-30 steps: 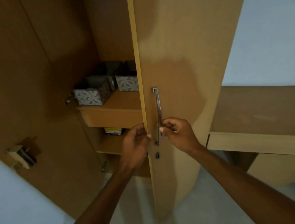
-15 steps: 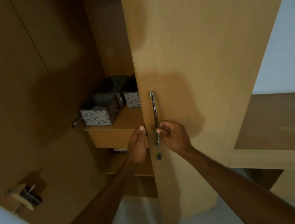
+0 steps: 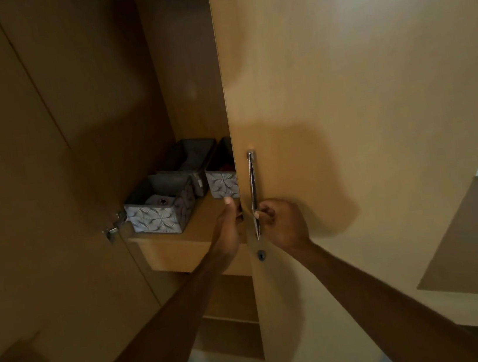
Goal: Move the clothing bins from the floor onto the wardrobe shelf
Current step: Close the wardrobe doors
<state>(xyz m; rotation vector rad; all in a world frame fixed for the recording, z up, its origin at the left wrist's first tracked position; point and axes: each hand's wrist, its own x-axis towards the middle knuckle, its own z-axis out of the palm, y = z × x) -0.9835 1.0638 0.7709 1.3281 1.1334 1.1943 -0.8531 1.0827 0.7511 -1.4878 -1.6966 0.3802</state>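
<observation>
My worry was the left hand [image 3: 229,228]: its fingers were hooked round the free edge of the door [image 3: 343,104], thumb upright on the near face. If the door swung shut, I judged they could be trapped against the shelf [image 3: 202,232] front. The right bin [image 3: 223,183] stood close behind that edge and might get clipped. The right hand [image 3: 283,223] was curled on the lower part of the handle [image 3: 253,191], fingers pressed together, pinching the bar. Both forearms reached up and forward, nearly parallel. All three bins [image 3: 159,213] I could see sat on the shelf, left of the door, one partly hidden behind it.
</observation>
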